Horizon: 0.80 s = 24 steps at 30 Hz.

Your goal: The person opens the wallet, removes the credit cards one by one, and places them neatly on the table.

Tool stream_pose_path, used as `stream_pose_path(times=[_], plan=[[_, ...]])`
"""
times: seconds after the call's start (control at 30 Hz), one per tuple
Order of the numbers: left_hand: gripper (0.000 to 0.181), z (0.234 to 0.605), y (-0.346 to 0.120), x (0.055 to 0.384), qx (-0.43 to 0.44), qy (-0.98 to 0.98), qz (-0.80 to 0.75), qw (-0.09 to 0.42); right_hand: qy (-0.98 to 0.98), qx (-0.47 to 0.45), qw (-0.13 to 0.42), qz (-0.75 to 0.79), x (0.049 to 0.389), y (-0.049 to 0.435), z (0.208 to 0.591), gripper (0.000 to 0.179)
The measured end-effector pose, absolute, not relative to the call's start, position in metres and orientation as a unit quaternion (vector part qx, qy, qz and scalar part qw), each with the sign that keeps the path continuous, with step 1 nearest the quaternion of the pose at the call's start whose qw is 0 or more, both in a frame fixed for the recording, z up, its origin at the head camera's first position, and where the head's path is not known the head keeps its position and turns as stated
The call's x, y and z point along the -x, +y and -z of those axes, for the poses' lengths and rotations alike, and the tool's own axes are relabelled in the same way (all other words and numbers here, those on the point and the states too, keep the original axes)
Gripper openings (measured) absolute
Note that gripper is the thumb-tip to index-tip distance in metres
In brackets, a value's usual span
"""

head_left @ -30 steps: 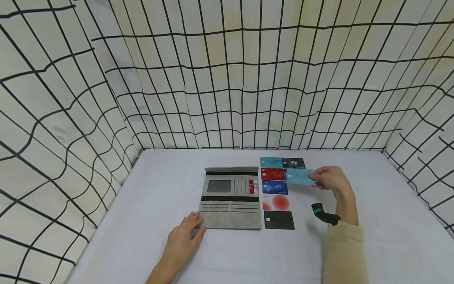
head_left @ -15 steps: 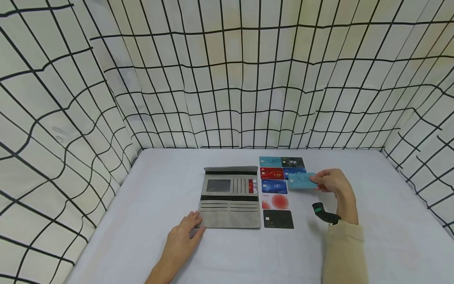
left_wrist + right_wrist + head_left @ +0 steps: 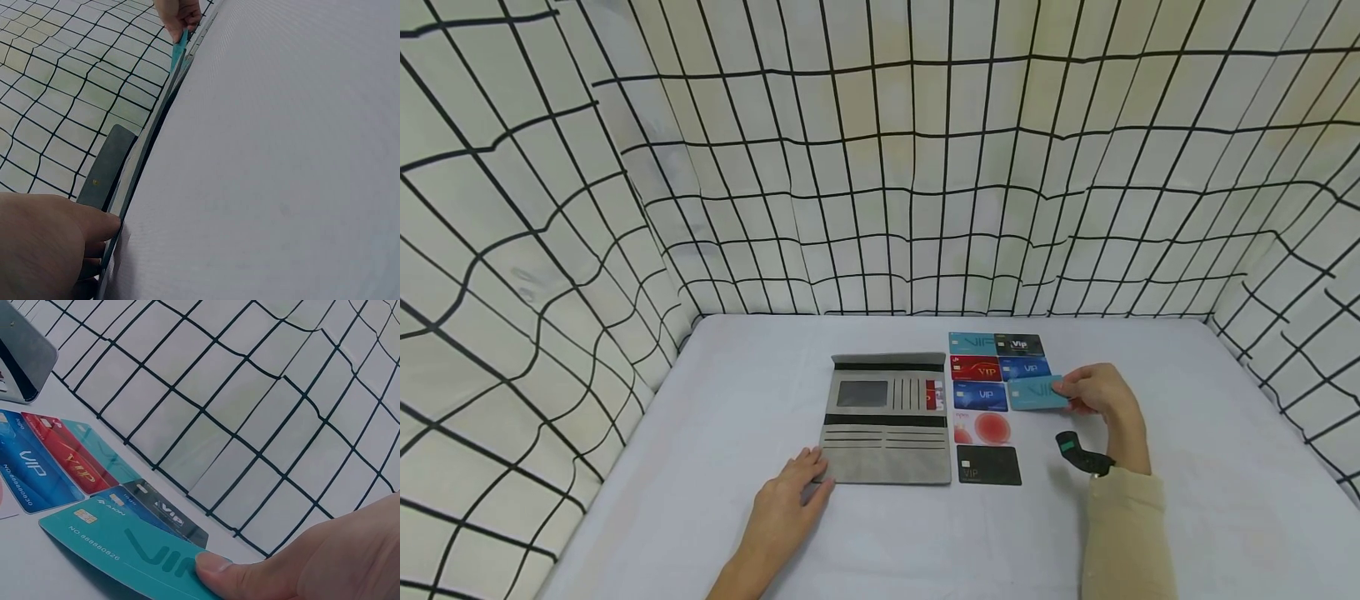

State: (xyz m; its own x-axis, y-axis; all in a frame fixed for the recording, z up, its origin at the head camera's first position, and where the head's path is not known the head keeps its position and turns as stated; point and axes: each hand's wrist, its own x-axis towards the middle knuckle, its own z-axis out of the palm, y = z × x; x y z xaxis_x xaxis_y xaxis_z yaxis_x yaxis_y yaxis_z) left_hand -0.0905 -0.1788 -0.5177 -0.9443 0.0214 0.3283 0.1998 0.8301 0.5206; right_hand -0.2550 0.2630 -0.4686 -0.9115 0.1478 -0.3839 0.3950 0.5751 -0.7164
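Note:
My right hand (image 3: 1105, 398) pinches a teal VIP card (image 3: 1030, 393) by its right end. In the right wrist view the card (image 3: 119, 547) is tilted, its near edge off the white surface, with the thumb on its face. It lies right of a blue VIP card (image 3: 980, 397) and just below another blue card (image 3: 1026, 368). My left hand (image 3: 786, 500) rests at the lower left corner of an opened grey wallet (image 3: 887, 465), fingers extended. The wallet has slots, a clear window and a red-and-white card (image 3: 934, 395) partly showing in one slot.
Beside the wallet lie a teal card (image 3: 972, 343), a black card (image 3: 1019, 345), a red card (image 3: 975, 367), a white card with a red circle (image 3: 982, 427) and a dark card (image 3: 989, 465). A black-lined grid wall (image 3: 891, 192) rises behind the white table (image 3: 662, 467).
My right hand has drawn the teal card toward me, down from over the upper blue card, which now shows in full. The left hand has stayed at the wallet's corner.

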Motion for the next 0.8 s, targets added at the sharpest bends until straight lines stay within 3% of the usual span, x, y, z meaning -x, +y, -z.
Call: stream_pose_path(times=[0.43, 0.8], plan=[[0.033, 0.5196, -0.1802, 0.0907, 0.057, -0.943, 0.292, 0.148, 0.889, -0.178, 0.149, 0.395, 0.2562, 0.2566, 0.4690, 0.033], [0.036, 0.5165, -0.1785, 0.0925, 0.023, -0.949, 0.299, 0.101, 0.899, -0.176, 0.156, 0.369, 0.2585, 0.2529, 0.4725, 0.034]])
